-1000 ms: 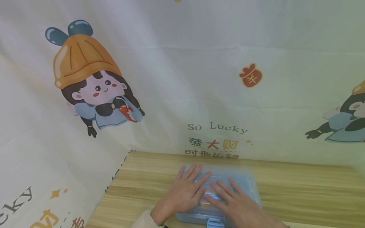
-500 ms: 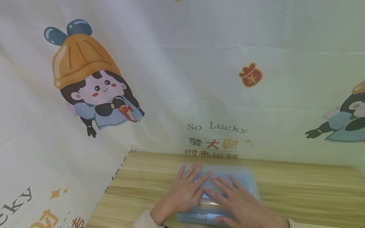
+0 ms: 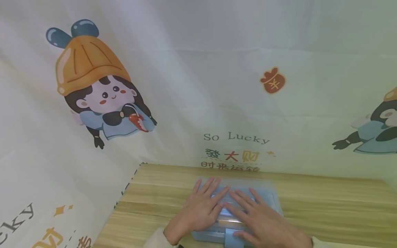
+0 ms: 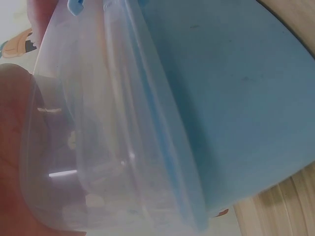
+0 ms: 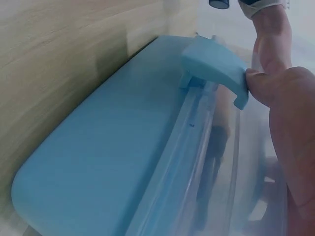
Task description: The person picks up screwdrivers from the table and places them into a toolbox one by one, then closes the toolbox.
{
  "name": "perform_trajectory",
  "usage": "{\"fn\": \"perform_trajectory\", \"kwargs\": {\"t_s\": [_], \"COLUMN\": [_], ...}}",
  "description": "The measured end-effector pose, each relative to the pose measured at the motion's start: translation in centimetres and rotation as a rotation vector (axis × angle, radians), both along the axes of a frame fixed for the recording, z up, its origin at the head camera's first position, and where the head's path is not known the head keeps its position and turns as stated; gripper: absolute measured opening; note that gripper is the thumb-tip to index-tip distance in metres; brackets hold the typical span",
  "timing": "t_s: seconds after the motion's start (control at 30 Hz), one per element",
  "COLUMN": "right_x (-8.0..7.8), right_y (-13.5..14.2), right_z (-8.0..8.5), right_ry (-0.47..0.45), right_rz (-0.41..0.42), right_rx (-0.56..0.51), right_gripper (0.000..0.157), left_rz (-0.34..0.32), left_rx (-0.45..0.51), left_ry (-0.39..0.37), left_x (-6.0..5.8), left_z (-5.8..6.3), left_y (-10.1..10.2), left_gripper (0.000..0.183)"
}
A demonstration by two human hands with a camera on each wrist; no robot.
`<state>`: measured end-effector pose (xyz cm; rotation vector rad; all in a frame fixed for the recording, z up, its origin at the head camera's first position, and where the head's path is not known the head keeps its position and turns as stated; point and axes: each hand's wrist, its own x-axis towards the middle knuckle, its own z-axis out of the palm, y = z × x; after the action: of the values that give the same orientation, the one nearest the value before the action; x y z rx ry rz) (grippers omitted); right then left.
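A blue plastic box [image 5: 98, 162] with a clear, domed lid [image 3: 273, 198] stands on the table. My left hand [image 3: 200, 212] lies spread on the left part of the lid. Across the lid's right part rest the straight fingers of my right hand [image 3: 260, 220]. Its thumb touches the free end of the blue latch [image 5: 216, 61] at the box's front, which sticks outward over the lid's edge. Through the lid, long orange and dark items show blurred. In the left wrist view the lid's side and the blue body fill most of the picture.
The wood-grain table [image 3: 335, 210] extends to both sides of the box. Behind and to the left hangs a pale cloth [image 3: 186, 86] printed with cartoon figures and lettering, meeting the table's back edge.
My right thumb has come down to the front latch, which now stands raised where its front showed before. The left hand has stayed spread on the lid.
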<state>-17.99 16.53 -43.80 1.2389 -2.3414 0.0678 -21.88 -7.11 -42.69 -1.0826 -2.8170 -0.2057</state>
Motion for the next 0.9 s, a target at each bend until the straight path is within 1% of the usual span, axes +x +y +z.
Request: {"fn": "perform_trajectory", "kwargs": {"t_s": [0.13, 0.37, 0.53, 0.77, 0.9], "right_x": [-0.05, 0.10, 0.17, 0.17, 0.07], "right_y": [-0.01, -0.15, -0.21, -0.28, -0.32], "right_z": [-0.12, -0.06, -0.33, -0.69, -0.84], "right_ry": [0.038, 0.049, 0.081, 0.124, 0.135], "right_rz": [-0.010, -0.045, -0.066, -0.070, -0.066], "right_rx": [0.033, 0.060, 0.075, 0.076, 0.069], "right_gripper": [0.069, 0.069, 0.071, 0.074, 0.075], "left_rz": [0.001, 0.001, 0.001, -0.004, 0.003], "left_rx": [0.002, 0.003, -0.003, 0.007, 0.005], "left_ry": [0.003, 0.002, 0.007, 0.014, 0.000], "left_x": [-0.02, -0.11, -0.07, 0.00, -0.04], "left_z": [0.08, 0.20, 0.15, 0.08, 0.03], "left_y": [-0.01, 0.02, 0.07, 0.05, 0.08], "left_gripper": [0.050, 0.050, 0.050, 0.050, 0.050]}}
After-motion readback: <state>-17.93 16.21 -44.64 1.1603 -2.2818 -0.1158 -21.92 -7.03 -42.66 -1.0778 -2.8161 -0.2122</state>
